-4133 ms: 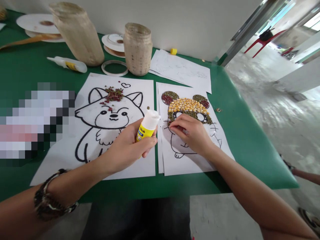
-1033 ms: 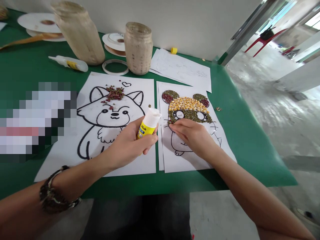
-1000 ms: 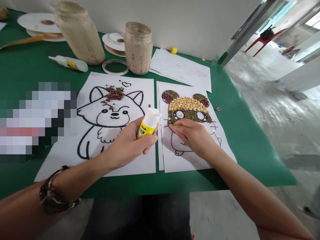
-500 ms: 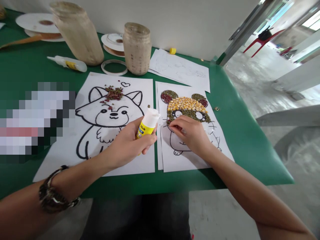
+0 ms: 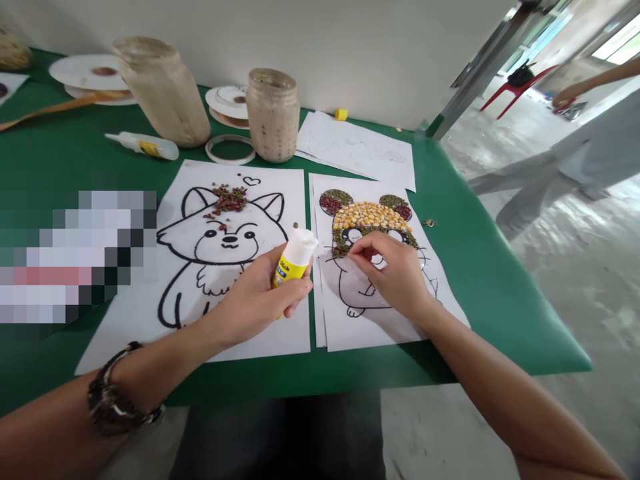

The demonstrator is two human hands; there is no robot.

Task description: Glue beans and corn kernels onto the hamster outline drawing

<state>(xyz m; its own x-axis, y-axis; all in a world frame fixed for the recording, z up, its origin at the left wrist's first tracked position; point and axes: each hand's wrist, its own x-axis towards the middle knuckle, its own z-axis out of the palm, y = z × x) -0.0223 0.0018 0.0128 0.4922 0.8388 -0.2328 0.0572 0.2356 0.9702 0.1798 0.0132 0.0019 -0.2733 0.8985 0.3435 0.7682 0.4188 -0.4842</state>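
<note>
My left hand is wrapped round a yellow and white glue stick, its white end pointing up, above the fox drawing. A small heap of green and red beans lies on the fox's forehead. My right hand is over the hamster drawing, thumb and fingertips pinched by its left cheek; whatever they hold is too small to make out. Yellow corn kernels cover the hamster's forehead, with green beans around the eyes and green and red beans in the ears. My right hand hides part of its face.
Two dusty jars, ribbon spools, a tape ring and a glue bottle stand or lie at the back. Loose paper sheets and a yellow cap are behind the hamster. Another person's arm shows at far right.
My right hand has shifted slightly right along the hamster's cheek, still pinched. The left hand keeps hold of the glue stick. Another person has come into view at the right; the camera view has tilted slightly.
</note>
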